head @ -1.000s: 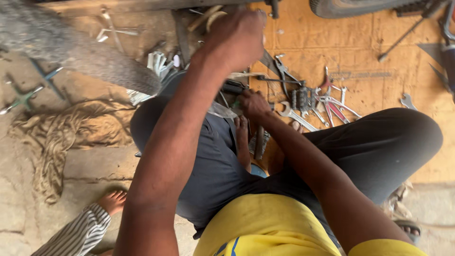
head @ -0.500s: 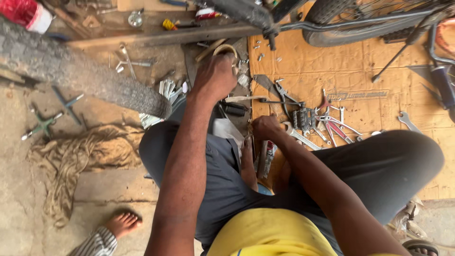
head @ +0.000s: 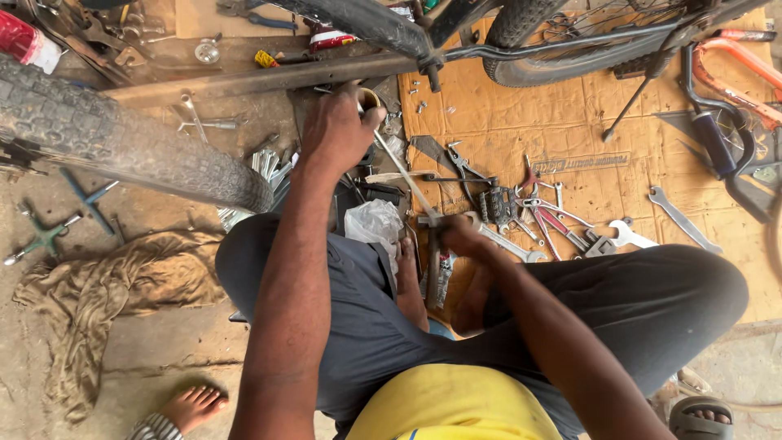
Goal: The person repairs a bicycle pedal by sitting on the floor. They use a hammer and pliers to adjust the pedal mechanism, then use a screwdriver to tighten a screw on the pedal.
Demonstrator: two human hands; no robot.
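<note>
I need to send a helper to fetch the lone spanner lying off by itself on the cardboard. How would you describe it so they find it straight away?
Start at the brown cardboard sheet spread under the bicycle wheel. Go to its right part, past the heap of pliers beside the person's right hand. The long silver spanner lies slantwise there by itself, longer than the short wrench beside the heap.

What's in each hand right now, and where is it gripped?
The left hand grips a roll of tape around its rim. The right hand pinches the far end of the strip stretched between them.
</note>
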